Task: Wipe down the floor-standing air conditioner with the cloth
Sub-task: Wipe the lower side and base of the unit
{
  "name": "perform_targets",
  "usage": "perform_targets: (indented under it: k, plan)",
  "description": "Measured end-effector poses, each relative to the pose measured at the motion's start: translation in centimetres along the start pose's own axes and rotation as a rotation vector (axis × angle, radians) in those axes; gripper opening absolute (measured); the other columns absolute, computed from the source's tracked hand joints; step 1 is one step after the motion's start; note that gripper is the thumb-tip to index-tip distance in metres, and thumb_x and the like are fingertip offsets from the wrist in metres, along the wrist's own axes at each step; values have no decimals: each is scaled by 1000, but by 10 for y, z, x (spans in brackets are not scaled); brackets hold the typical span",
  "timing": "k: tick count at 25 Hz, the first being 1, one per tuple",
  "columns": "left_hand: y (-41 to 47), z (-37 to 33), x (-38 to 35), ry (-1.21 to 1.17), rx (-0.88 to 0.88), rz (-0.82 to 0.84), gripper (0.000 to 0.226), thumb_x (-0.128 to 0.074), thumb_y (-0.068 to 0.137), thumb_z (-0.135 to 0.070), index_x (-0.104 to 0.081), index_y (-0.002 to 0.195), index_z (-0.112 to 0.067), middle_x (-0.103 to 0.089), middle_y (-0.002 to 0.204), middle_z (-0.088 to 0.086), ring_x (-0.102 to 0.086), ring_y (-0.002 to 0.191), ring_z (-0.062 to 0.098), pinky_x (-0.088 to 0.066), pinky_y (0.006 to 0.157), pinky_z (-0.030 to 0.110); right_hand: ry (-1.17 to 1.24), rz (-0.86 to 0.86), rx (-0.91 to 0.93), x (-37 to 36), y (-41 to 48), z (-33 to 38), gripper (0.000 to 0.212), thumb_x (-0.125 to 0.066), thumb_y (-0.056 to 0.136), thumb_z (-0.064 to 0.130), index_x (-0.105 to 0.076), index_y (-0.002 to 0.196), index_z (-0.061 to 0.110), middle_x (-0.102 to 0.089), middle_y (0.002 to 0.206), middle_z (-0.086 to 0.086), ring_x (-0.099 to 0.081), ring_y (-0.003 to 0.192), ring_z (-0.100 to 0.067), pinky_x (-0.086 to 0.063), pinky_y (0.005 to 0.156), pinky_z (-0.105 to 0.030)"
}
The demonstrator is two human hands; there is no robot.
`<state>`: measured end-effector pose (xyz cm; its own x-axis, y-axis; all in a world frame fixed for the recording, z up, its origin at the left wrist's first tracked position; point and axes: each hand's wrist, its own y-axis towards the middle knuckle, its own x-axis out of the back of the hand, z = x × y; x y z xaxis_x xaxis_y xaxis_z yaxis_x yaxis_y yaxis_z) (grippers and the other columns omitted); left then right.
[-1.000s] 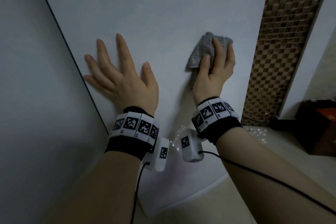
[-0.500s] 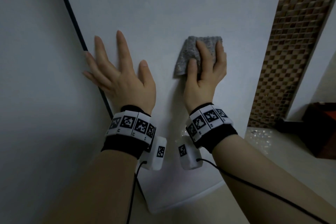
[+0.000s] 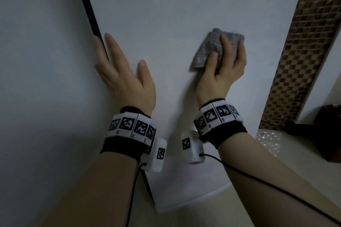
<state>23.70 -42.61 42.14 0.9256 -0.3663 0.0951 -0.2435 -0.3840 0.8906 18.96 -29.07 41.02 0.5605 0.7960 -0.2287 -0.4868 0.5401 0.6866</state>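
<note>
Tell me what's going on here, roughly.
A person is wiping the white front of a floor-standing air conditioner. The right hand holds a grey cloth against the panel, fingers curled over it. The left hand lies flat and open on the panel by its dark left edge. A mosaic tile strip stands to the right.
</note>
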Motion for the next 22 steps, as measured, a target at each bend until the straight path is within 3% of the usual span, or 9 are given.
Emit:
perform_targets:
  k: [3,7,10,12,15,18,22]
  plan:
    - [0,6,-1,-67,65,15,73,-47,92,-23,-10,148,5,-11,156,20,-15,144,21,-18,118,34,-23,60,71,-10,-22,10,35,-53,92,15,-56,126,17,-28,148,-17,-21,137,-36,-16,115,-48]
    - [2,16,-2,-126,149,51,74,-42,94,-29,-4,149,2,-13,157,16,-19,144,23,-20,118,32,-41,107,183,-6,-21,-1,34,-56,90,12,-58,124,15,-29,146,-19,-21,137,-38,-16,115,-51]
    - [2,23,0,-136,165,31,67,-38,95,-28,-11,150,-3,-21,156,11,-24,141,15,-15,107,4,4,32,76,-13,-22,11,34,-53,91,14,-57,125,17,-29,147,-19,-22,137,-37,-17,114,-50]
    - [1,25,1,-165,149,26,60,-37,97,-23,-16,150,-5,-24,155,10,-25,135,5,-12,96,-7,-18,49,137,-20,-37,17,33,-55,90,12,-59,122,14,-31,145,-21,-23,137,-40,-17,115,-49]
    - [2,32,6,-195,113,46,54,-34,99,-18,-20,150,-8,-27,154,9,-25,128,-6,-13,92,-10,-24,60,179,-17,-34,11,33,-57,89,9,-60,122,11,-32,143,-21,-25,135,-40,-18,114,-50]
    - [2,39,9,-200,108,69,52,-31,99,-20,-22,150,-15,-31,153,5,-31,133,4,-17,93,-8,-14,-45,62,-19,-28,16,34,-56,90,9,-58,124,8,-33,143,-24,-28,134,-40,-20,112,-53]
    - [4,44,11,-206,120,84,51,-29,99,-22,-24,150,-20,-35,151,3,-34,137,13,-19,100,-2,-39,65,180,-26,-55,24,32,-58,89,9,-61,121,10,-31,144,-23,-24,135,-42,-17,115,-48]
